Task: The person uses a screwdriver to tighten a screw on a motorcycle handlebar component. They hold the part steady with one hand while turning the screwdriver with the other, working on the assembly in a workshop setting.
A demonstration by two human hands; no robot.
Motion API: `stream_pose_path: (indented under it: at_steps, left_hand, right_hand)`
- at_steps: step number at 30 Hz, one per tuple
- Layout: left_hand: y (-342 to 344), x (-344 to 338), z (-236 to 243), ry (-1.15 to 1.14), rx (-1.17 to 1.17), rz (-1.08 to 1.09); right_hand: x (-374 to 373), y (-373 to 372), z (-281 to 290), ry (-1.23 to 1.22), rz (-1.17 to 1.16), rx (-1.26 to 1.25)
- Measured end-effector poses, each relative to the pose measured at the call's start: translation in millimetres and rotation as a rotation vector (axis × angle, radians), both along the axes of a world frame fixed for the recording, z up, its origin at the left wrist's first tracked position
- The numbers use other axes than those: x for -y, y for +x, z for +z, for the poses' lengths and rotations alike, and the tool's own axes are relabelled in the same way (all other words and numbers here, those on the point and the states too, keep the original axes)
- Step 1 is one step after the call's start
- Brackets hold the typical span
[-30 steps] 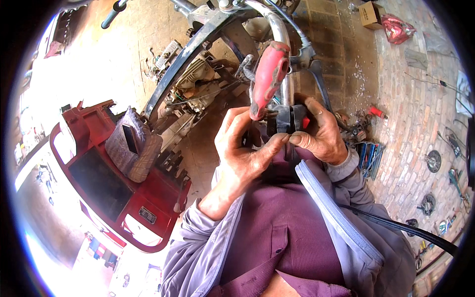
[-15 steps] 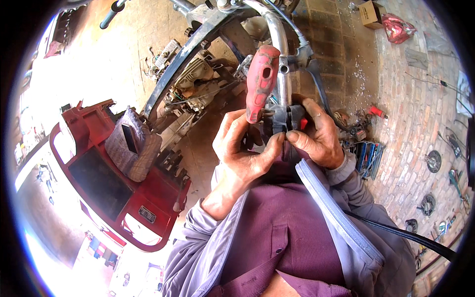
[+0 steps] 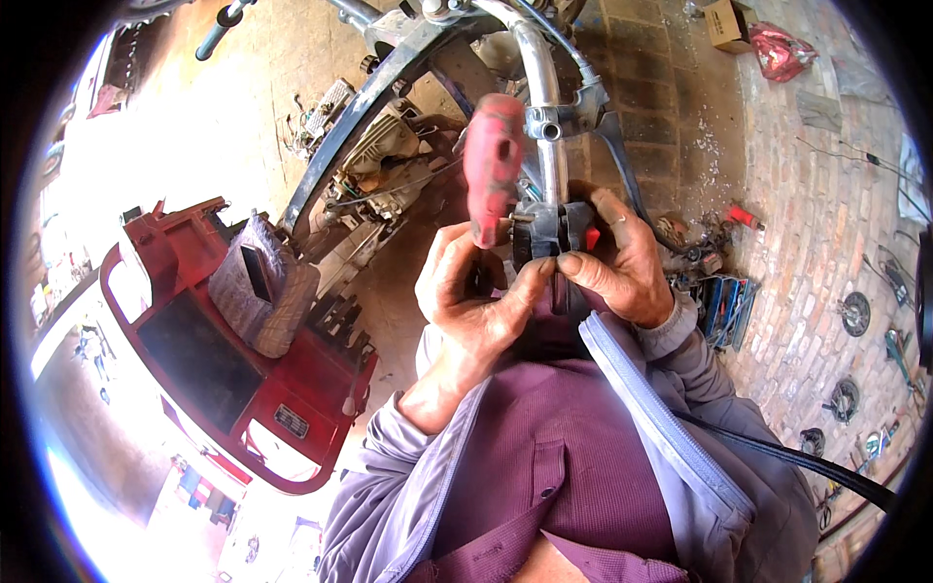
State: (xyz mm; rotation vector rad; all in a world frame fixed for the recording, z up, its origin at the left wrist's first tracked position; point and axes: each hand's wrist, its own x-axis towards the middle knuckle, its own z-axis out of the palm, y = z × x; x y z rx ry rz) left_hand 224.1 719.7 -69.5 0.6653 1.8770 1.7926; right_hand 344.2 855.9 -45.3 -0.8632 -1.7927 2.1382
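Both hands are at a black handlebar switch housing (image 3: pixel 547 231) around the bare metal handlebar (image 3: pixel 552 170). My left hand (image 3: pixel 476 291) is closed, its thumb pressed to the housing's near edge. A worn red tool handle (image 3: pixel 493 165), blurred, stands up from its curled fingers; the tool's shank is hidden. On the other side my right hand (image 3: pixel 627 267) is closed on the housing, thumb at its lower edge and fingers curled behind. Something small and red shows between the right fingers and the housing. Farther up the bar sits a lever bracket (image 3: pixel 573 117).
A motorcycle frame (image 3: pixel 360 107) with an engine (image 3: pixel 384 146) stands ahead. To the left is a red body panel (image 3: pixel 282 389) carrying a cloth bundle and a phone (image 3: pixel 257 272). A blue crate (image 3: pixel 729 306) with tools stands at right, with parts strewn on the brick floor (image 3: pixel 777 233).
The red tool handle has swung left and stands more upright. The lever bracket has shifted a little to the left and turned. Both hands stay on the housing.
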Motion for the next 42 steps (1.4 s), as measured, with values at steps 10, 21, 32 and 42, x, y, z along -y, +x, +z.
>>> stream_pose_path:
  at_steps: [10, 21, 32, 42]
  left_hand:
    - [5, -7, 5, -0.002, 0.072, 0.076]
    - [1, -1, 3, -0.030, -0.152, -0.021]
    - [-2, -6, -3, 0.053, -0.121, -0.074]
    - [-1, -8, -2, 0.076, -0.111, -0.089]
  right_hand:
    - [2, -1, 0, -0.077, -0.035, -0.015]
    - [2, -2, -5, -0.094, -0.019, -0.055]
    - [-2, 2, -12, -0.146, 0.030, -0.066]
    - [-4, 2, -8, -0.088, 0.057, -0.038]
